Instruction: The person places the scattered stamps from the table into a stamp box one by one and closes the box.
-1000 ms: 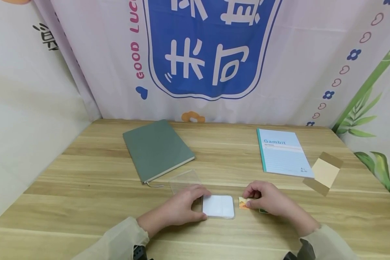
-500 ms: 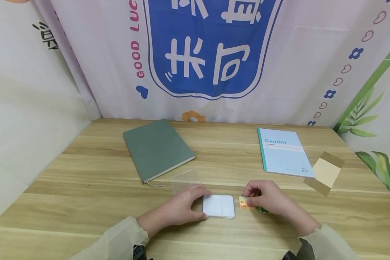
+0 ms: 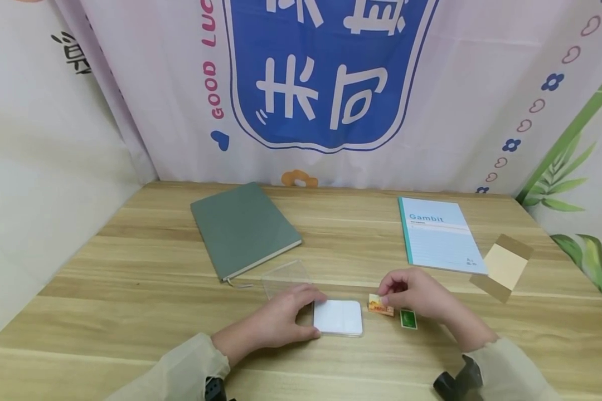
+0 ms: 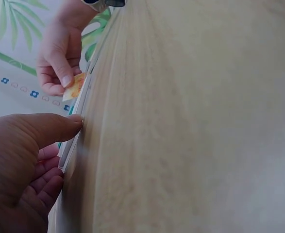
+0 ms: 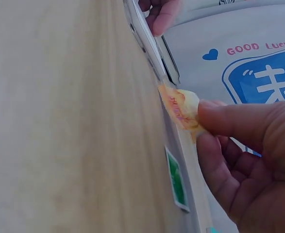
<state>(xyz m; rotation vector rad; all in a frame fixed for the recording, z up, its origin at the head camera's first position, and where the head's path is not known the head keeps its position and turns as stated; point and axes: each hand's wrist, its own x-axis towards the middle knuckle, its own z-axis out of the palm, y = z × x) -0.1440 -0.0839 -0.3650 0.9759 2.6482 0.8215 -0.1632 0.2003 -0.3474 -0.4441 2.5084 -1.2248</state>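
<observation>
My right hand [image 3: 418,292] pinches a small orange-and-yellow postage stamp [image 3: 381,305] between thumb and forefinger. In the right wrist view the stamp [image 5: 178,106] is tilted, its edge finely toothed. A green stamp [image 3: 408,319] lies on the table just below that hand. Left of the orange stamp is a flat clear case with a white, round-cornered top surface [image 3: 338,317]. My left hand [image 3: 286,314] holds the case by its left side, thumb at the near corner and forefinger at the far one. Behind that hand a clear plastic cover [image 3: 285,275] shows, partly hidden.
A dark green hardcover notebook [image 3: 246,231] lies at the back left of the wooden table [image 3: 130,312]. At the back right is a light blue Gambit notebook [image 3: 441,236], with an unfolded brown-and-cream paper piece [image 3: 504,267] beside it. A printed curtain [image 3: 180,128] hangs behind.
My right hand has raised the orange stamp and moved slightly away from me, uncovering the green stamp. My left hand has stayed on the case.
</observation>
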